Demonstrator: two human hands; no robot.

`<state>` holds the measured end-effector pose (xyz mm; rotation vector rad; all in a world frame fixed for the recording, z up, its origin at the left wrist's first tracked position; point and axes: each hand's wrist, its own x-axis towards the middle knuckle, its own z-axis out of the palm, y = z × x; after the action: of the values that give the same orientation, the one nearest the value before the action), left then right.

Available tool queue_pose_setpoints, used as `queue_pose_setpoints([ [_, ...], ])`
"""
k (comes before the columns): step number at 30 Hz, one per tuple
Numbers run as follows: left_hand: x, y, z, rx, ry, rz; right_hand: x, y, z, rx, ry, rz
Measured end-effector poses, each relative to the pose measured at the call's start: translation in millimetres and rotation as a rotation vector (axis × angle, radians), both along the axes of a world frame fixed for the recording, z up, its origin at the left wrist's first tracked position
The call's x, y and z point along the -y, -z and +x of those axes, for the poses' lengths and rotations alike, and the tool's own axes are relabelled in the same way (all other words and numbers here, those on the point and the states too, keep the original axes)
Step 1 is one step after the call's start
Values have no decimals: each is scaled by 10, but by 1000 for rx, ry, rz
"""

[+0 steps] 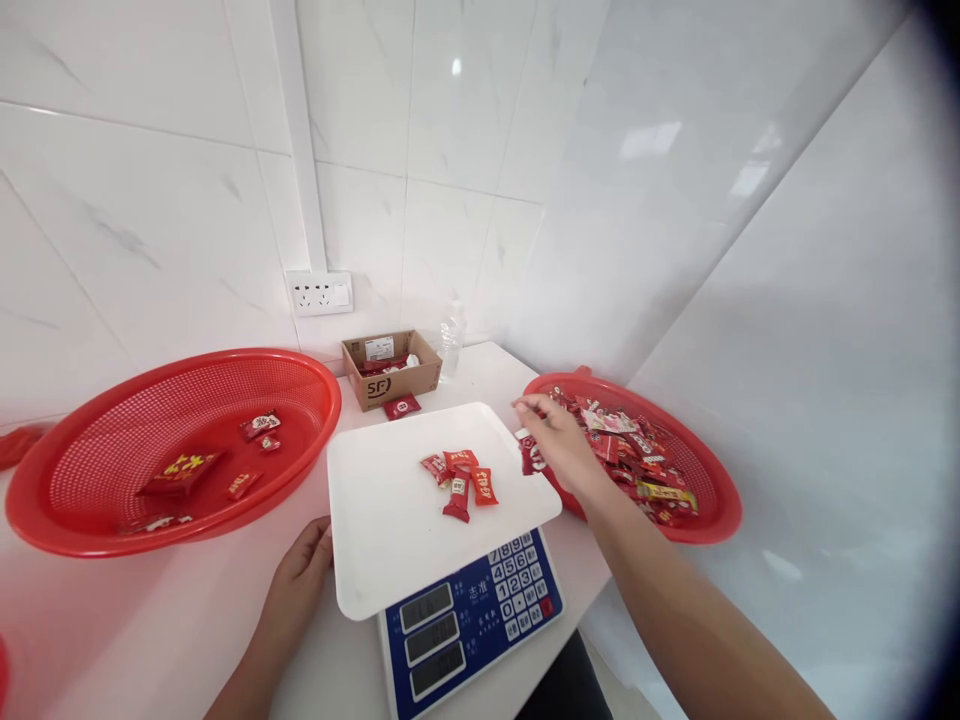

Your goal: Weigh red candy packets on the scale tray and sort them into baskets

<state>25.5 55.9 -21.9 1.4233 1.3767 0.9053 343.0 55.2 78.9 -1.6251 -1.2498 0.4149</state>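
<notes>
My right hand (561, 440) hovers over the right edge of the white tray (382, 540). Its fingers are closed on a red candy packet (529, 453), which hangs below them. Near the middle of the tray lie several small red and orange candy packets (458, 495). The tray sits on top of a blue weighing scale (480, 620) with a keypad and three display windows. Beside the tray's left edge, my left hand (304, 560) rests low with its fingers curled together. The tray edge partly hides its fingertips, so anything in them cannot be seen.
To the right, a red basket (724, 505) is heaped with wrapped candies. Another red basket (97, 430) at left holds several packets. Behind the tray stand a cardboard box (405, 382) containing packets and a clear bottle (451, 340). One red packet (402, 407) lies before the box.
</notes>
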Motion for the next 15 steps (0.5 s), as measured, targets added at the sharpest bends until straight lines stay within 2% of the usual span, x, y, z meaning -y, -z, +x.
queue_pose_setpoints([
  [3,-10,44,-11,28,11,12,17,32,-268,-26,-117,-24],
  [6,-10,67,-21,31,15,15,1,98,-403,-16,-164,-16],
  [11,-9,75,-20,39,4,28,-14,166,-388,36,-90,96],
  [15,-15,74,-12,42,3,31,120,174,-278,74,-29,155],
])
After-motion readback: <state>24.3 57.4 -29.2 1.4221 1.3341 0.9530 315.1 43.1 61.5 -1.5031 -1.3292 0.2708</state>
